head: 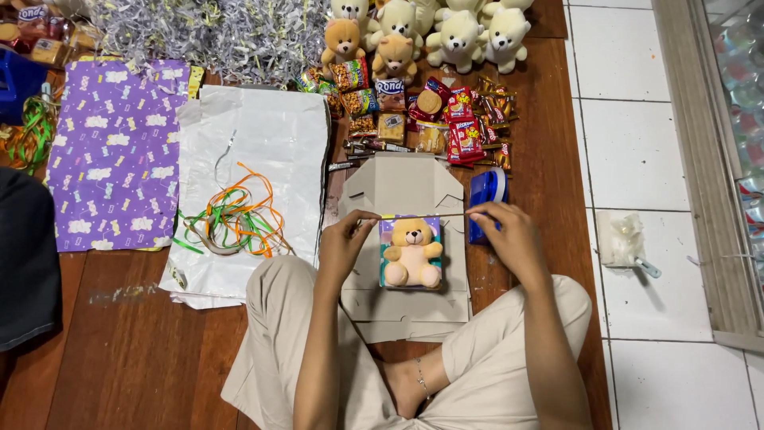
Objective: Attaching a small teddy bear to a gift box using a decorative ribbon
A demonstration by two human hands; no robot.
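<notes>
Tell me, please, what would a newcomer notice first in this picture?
Most striking is the small teddy bear lying in a box on flattened cardboard, between the left hand and right hand, which stretch a strip of tape above it. Behind it lie bright snack packets and more bears.

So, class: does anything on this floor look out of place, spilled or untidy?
Yes. Orange and green ribbon lies tangled loose on the white sheet, and shredded paper sprawls in a heap at the top. The teddy bear sits straight in its box.
</notes>
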